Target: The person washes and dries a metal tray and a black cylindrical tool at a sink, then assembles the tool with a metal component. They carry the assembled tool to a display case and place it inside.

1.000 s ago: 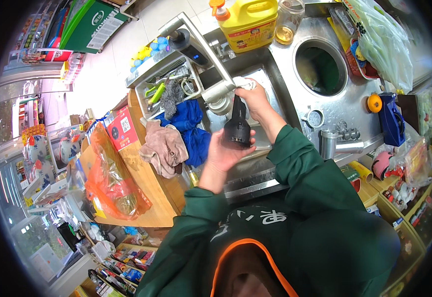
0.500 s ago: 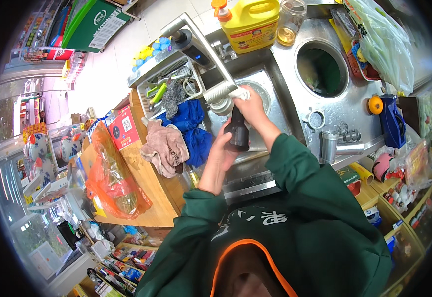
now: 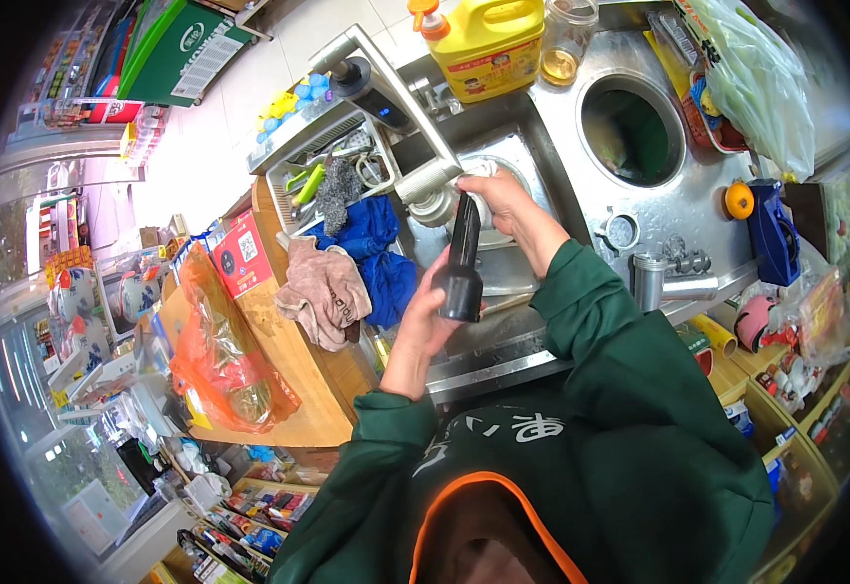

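Observation:
A black bottle-shaped piece (image 3: 463,282), with a narrow shaft and a wide round end, is held over the sink (image 3: 563,175). My left hand (image 3: 425,316) is closed around its wide end from the left. My right hand (image 3: 512,206) grips near the narrow far end, with something white (image 3: 484,210) partly hidden under its fingers, perhaps a cloth or wad. The shaft lies just below the head of the metal tap (image 3: 430,181). I cannot make out any running water. A round metal basin or lid shows behind my right hand.
Left of the sink sit a blue cloth (image 3: 386,263), a pinkish towel (image 3: 320,292) and a dish rack (image 3: 293,190). Behind stands a yellow jug (image 3: 488,58). To the right are a round dark opening (image 3: 631,131), a metal ring (image 3: 621,232) and a metal cylinder (image 3: 650,282).
The black piece's wide end has come a little nearer to me with my left hand. My right hand has shifted right and turned, leaving more of the shaft visible.

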Tool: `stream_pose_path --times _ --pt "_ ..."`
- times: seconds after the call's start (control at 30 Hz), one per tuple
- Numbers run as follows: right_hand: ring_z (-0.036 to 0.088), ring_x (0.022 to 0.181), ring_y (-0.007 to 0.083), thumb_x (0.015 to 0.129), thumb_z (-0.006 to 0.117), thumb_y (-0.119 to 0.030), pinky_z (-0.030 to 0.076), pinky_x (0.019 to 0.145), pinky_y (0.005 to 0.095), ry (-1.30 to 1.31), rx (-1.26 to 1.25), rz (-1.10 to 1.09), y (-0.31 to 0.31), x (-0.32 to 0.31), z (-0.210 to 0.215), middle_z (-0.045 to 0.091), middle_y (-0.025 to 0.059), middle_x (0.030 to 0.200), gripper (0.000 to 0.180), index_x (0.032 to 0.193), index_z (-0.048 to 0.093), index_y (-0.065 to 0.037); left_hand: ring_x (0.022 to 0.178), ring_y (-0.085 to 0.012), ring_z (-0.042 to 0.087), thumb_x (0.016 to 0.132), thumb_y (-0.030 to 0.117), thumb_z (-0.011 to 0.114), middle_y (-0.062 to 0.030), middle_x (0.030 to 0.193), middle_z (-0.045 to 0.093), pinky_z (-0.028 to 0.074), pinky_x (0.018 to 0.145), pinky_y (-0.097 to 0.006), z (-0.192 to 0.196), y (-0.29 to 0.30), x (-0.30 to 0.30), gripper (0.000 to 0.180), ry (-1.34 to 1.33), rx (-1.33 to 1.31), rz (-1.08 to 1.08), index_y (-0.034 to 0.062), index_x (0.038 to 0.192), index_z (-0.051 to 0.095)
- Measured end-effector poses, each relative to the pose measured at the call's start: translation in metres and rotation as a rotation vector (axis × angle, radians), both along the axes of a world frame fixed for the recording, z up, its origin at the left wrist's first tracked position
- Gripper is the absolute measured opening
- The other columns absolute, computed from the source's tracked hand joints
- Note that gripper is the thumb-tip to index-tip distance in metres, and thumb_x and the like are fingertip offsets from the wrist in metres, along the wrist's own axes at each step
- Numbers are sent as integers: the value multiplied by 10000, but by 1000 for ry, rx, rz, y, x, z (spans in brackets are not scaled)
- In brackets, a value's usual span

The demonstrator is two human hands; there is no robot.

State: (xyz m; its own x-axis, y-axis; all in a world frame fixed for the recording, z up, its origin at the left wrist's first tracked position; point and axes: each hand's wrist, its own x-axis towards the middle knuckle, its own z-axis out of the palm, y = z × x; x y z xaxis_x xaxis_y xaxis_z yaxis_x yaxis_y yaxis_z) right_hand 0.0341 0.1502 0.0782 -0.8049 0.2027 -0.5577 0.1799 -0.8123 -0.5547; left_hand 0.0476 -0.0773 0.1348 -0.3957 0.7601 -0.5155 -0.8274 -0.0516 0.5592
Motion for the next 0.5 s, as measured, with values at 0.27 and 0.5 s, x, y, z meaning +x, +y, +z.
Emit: stream_pose_path --times 0.27,0.5 --pt "666 771 262 871 612 -58 575 748 428 -77 -384 135 5 2 34 654 129 871 198 1056 593 10 1307 -212 440 653 78 754 -102 1434 456 322 1098 -339 27 -19 -4 900 1067 -375 -356 41 1469 376" --pt "634 1037 204 850 561 33 509 914 358 267 -191 130 -15 21 47 654 90 1099 348 1190 585 -40 1245 -205 485 647 73 751 -110 1360 504 353 1070 -327 30 -19 -2 924 960 -364 -217 30 1478 351"
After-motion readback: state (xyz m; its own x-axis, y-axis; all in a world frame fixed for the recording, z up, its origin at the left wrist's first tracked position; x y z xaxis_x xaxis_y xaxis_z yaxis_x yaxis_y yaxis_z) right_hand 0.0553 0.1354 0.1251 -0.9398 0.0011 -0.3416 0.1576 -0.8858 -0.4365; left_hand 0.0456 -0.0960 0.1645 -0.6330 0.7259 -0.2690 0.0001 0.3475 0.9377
